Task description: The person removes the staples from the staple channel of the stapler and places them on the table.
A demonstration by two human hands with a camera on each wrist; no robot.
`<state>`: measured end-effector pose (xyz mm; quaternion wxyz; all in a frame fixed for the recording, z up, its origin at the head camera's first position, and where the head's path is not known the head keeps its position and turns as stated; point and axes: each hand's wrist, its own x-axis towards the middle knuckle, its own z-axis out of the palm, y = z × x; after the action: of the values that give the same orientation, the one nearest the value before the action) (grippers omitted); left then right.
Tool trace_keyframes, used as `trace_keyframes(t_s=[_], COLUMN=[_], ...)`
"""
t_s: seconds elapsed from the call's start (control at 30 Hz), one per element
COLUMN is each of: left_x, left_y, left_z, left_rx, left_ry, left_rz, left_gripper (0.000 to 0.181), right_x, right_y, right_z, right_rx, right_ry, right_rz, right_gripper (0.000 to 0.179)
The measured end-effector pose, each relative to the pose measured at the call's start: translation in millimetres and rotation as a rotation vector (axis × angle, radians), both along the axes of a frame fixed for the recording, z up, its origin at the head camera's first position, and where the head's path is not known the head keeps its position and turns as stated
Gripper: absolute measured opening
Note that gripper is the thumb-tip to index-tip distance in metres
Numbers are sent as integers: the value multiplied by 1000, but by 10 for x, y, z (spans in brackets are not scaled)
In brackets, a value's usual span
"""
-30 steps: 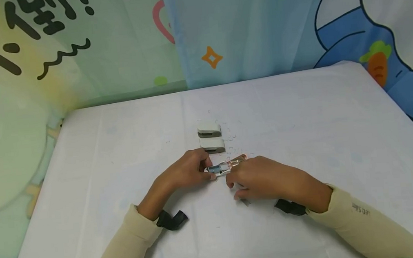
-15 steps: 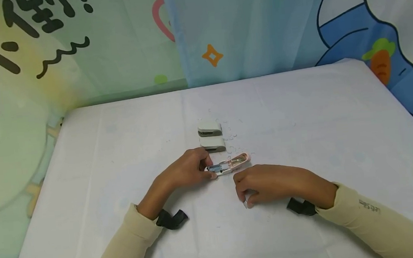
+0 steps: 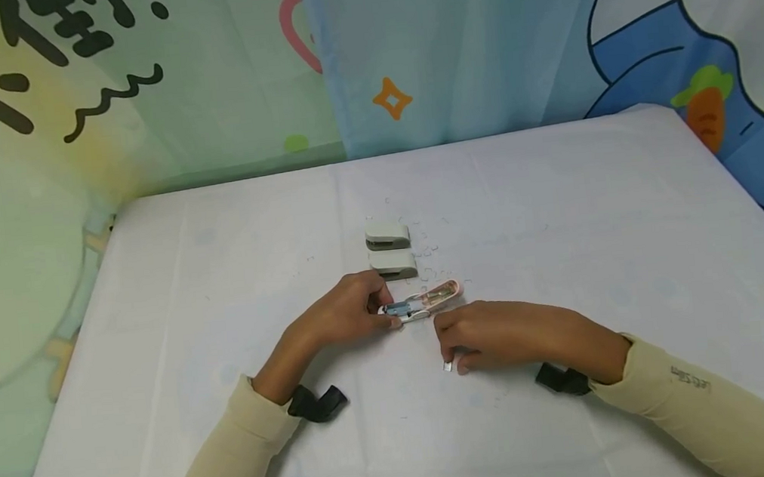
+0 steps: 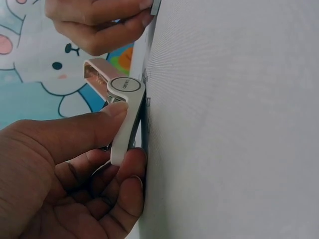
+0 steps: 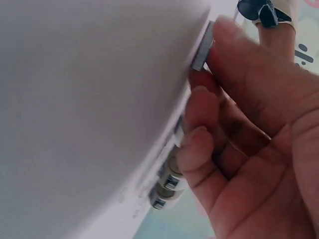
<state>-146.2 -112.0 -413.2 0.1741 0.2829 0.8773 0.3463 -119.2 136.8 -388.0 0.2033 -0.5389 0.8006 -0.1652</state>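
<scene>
Printed cloth backdrop (image 3: 447,43), pale green into blue, behind a white-covered table (image 3: 609,415). Fine staples (image 3: 427,250) are strewn around two pale staplers (image 3: 388,238) lying one before the other, beyond the hands.

Left hand (image 3: 354,313): grasping the white end of the opened stapler (image 4: 125,112), thumb on one side and fingers at the other. Its pink part angles away from the white body, toward the right hand's side. On the head feed I have it at mid-table, just in front of the two pale ones.

Right hand (image 3: 493,335): pinching a short staple strip (image 5: 203,49) between thumb and forefinger, apart from the stapler and low over the cloth. Cannot tell whether the strip touches it.

My reading: the step in hand is readying the strip while the stapler is kept open. From here, a next move would call for squaring the strip to the stapler's channel without breaking it, the left hand holding firm; a skewed strip could jam or crumble.
</scene>
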Motion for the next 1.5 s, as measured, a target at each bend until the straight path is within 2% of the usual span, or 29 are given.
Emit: trace_keyframes(t_s=[0.17, 0.3, 0.4, 0.47, 0.57, 0.7, 0.87, 0.97, 1.1, 1.33, 1.5], left_x=[-11, -12, -12, -11, -14, -18, -19, -23, -31, -37, -18], left_y=[-9, -12, -9, -6, -4, -5, -11, -7, 1, -6, -7], left_z=[3, -9, -12, -5, 1, 4, -12, -27, -27, -13, -2], left_rx=[0, 5, 5, 1, -8, -2, 13, 8, -4, -1, 7], left_ry=[-3, 2, 3, -2, -7, -17, -25, -22, -12, -13, -19], left_rz=[-6, -7, -6, -5, -3, -6, -12, -15, -9, -9, -10], left_gripper=[16, 16, 16, 17, 17, 17, 16, 16, 16, 17, 17], right_x=[-5, -19, -38, -57, -102, -220, -478, -621, -743, -901, -1104], right_y=[2, 13, 45, 76, 119, 173, 269, 343, 399, 368, 311], right_z=[-19, -11, 15, 43, 82, 101, 87, 63, 26, -17, -67], right_rx=[-53, -61, -114, -182, -308, -440, -517, -530, -519, -477, -428], right_ry=[57, 13, -7, 23, 120, 217, 219, 201, 181, 168, 138], right_rz=[11, -35, -70, -71, -67, -101, -212, -272, -316, -357, -385], right_gripper=[16, 19, 16, 13, 9, 14, 20, 21, 18, 13, 11])
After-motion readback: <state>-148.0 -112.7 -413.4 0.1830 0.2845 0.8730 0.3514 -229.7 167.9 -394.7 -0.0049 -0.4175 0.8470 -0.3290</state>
